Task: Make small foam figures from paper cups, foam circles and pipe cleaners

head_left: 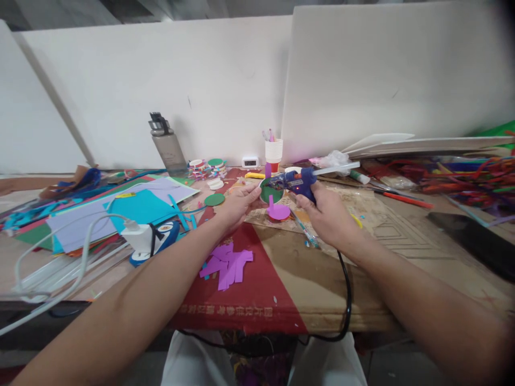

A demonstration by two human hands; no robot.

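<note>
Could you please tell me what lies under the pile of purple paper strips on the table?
The purple paper strips rest on a red printed sheet, which lies over the brown cardboard work surface. Whatever sits directly beneath the strips is covered.

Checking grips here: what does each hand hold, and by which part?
Right hand grips the blue glue gun by its handle; left hand pinches the green disc at its left edge.

Right hand (328, 214) closes its grip on a blue glue gun (300, 181), nozzle touching the green paper disc (270, 193) pinched by the left hand (239, 203); purple strips (227, 264) lie below
</note>
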